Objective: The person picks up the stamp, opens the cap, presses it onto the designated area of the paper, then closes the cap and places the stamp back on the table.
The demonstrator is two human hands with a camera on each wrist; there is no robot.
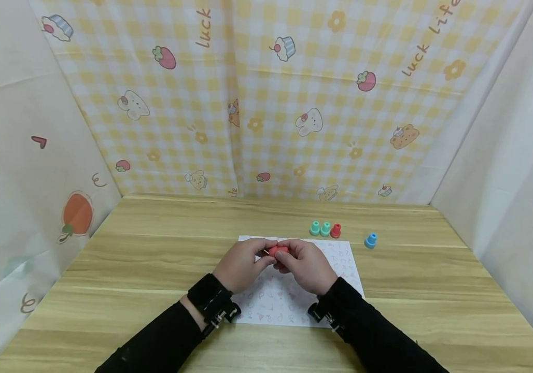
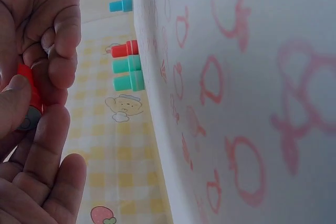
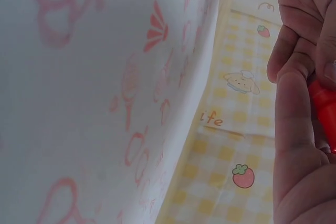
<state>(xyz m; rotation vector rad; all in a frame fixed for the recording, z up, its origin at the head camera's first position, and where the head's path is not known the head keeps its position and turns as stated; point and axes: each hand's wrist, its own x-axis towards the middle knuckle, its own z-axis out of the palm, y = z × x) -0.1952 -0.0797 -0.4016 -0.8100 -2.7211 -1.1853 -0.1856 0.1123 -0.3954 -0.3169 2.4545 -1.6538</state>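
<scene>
Both hands meet over a sheet of white paper (image 1: 271,305), holding a small red toy stamp (image 1: 278,250) between them. My left hand (image 1: 240,265) pinches it from the left with thumb and fingers. From the right, the thumb and fingers of my right hand (image 1: 310,267) grip it too. In the left wrist view a greyish, patterned end shows on the red stamp (image 2: 35,95). Fingers cover much of its body, also in the right wrist view, where a red part (image 3: 326,111) shows beside the fingers.
Behind the paper's far edge stand two green stamps (image 1: 314,228) (image 1: 325,229) and a red stamp (image 1: 336,230), side by side. A blue stamp (image 1: 371,240) stands apart to the right. Pink and red prints cover the paper. A yellow checked cloth (image 1: 266,145) hangs behind the wooden table (image 1: 154,248).
</scene>
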